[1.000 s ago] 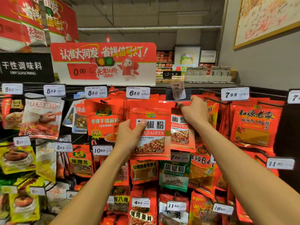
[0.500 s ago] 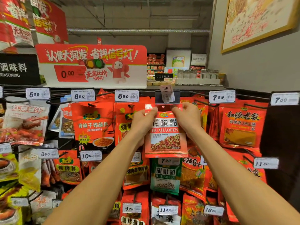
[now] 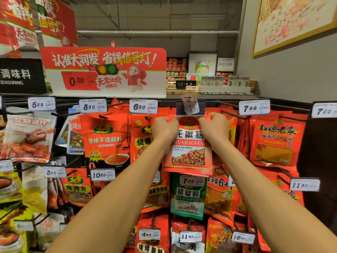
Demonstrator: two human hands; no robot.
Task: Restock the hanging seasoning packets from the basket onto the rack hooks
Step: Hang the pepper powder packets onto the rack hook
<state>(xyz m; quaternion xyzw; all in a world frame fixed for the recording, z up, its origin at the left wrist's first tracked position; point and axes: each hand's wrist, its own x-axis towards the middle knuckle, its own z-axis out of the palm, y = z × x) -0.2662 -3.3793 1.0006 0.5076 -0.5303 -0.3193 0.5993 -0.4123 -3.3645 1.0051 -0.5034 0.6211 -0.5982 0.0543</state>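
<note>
A red huajiaofen seasoning packet (image 3: 188,154) hangs in front of the rack in the top row. My left hand (image 3: 164,131) pinches its upper left corner and my right hand (image 3: 214,129) pinches its upper right corner. The packet's top edge sits right under the dark price-tag holder (image 3: 190,108) at the tip of a hook, whose 7.00 label is tilted. The hook itself is hidden behind the holder and the packet. The basket is out of view.
Neighbouring hooks carry red packets (image 3: 104,139) to the left and others (image 3: 276,141) to the right. A green hujiaofen packet (image 3: 187,196) hangs directly below. A big red and white sign (image 3: 104,72) stands on top of the rack. A grey wall (image 3: 291,73) rises at right.
My left hand moved the packet right and up, from in front of the 6.80 hook to under the 7.00 tag. Both hands now hold its top corners.
</note>
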